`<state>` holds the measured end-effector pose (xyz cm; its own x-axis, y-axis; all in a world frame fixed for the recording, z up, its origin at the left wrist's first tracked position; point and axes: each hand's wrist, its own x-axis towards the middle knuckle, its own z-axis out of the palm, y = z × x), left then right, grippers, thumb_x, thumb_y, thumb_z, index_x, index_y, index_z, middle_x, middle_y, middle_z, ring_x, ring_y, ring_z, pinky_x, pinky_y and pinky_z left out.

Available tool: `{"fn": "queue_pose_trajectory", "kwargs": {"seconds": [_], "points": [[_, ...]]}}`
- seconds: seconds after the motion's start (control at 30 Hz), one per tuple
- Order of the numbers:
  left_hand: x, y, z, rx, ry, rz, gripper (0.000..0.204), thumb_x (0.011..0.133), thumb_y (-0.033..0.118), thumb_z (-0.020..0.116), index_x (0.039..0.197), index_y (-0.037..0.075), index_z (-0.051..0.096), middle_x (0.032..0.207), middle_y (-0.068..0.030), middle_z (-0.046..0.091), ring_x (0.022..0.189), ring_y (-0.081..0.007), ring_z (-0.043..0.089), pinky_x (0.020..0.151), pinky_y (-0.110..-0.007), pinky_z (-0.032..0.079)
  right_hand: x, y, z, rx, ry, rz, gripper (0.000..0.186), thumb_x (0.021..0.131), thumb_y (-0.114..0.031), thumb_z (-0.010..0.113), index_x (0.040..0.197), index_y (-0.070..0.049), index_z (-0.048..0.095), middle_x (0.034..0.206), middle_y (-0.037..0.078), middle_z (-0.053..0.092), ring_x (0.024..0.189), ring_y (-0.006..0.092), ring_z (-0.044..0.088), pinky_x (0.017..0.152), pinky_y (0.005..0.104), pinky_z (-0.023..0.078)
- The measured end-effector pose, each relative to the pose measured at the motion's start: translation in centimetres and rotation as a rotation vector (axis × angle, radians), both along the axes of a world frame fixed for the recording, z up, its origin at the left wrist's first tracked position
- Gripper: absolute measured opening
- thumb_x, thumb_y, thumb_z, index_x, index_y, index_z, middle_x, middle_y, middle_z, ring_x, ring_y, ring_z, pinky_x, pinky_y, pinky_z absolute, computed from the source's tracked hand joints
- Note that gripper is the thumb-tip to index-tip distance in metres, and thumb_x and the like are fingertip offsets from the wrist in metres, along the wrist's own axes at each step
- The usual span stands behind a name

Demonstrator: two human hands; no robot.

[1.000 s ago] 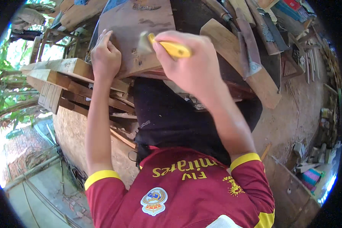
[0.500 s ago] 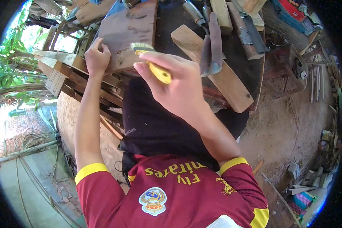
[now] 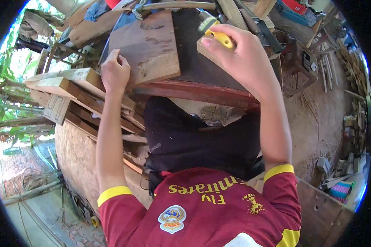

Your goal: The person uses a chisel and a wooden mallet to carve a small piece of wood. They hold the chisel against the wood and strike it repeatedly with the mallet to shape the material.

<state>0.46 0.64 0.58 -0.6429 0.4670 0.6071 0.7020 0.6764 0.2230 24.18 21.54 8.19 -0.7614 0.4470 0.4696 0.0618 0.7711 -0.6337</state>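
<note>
My right hand is closed around a paintbrush with a yellow handle and pale bristles, held up over the right part of the dark tabletop. Beneath that hand lies a wooden block, partly covered by it. A flat brown board with darker hollows in its surface rests on the tabletop, left of the brush. My left hand is curled at the board's left edge, its fingers bent against it; part of the grip is hidden.
A tool with a long wooden handle lies beyond the board. Stacked timber pieces jut out at the left. Further planks lie at the far right of the table, and a wooden stool-like frame stands on the floor beside it.
My right hand has carried the paintbrush right and farther away, off the board. The left hand stays at the board's left edge. The whole view has shifted somewhat.
</note>
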Motion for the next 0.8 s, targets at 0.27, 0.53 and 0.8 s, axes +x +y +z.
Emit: {"fn": "queue_pose_trajectory", "kwargs": {"seconds": [0.27, 0.53, 0.8], "points": [[-0.5, -0.4, -0.8, 0.039, 0.034, -0.124, 0.025, 0.082, 0.008, 0.052, 0.100, -0.005, 0.063, 0.106, -0.0257, 0.061, 0.097, -0.0373, 0.060, 0.086, -0.041, 0.048, -5.5, 3.5, 0.4, 0.346, -0.117, 0.031, 0.060, 0.078, -0.041, 0.070, 0.122, -0.004, 0.054, 0.107, 0.018, 0.062, 0.085, 0.0202, 0.063, 0.080, 0.0326, 0.048], [-0.4, -0.5, -0.8, 0.032, 0.033, -0.145, 0.025, 0.083, 0.010, 0.054, 0.101, -0.004, 0.063, 0.110, -0.0260, 0.060, 0.102, -0.0356, 0.059, 0.088, -0.041, 0.045, 1.5, 2.5, 0.5, 0.158, -0.130, -0.362, 0.047, 0.075, -0.036, 0.073, 0.107, -0.003, 0.064, 0.098, 0.018, 0.066, 0.093, 0.0258, 0.063, 0.084, 0.0333, 0.047], [0.1, -0.6, -0.6, 0.034, -0.023, -0.185, 0.027, 0.085, 0.013, 0.053, 0.103, -0.005, 0.062, 0.112, -0.0255, 0.059, 0.105, -0.0363, 0.057, 0.090, -0.041, 0.045, 7.0, -2.1, -4.2, 0.026, -0.109, -0.539, 0.060, 0.070, -0.037, 0.077, 0.113, 0.002, 0.059, 0.105, 0.020, 0.064, 0.099, 0.0268, 0.062, 0.087, 0.0356, 0.046]]}}
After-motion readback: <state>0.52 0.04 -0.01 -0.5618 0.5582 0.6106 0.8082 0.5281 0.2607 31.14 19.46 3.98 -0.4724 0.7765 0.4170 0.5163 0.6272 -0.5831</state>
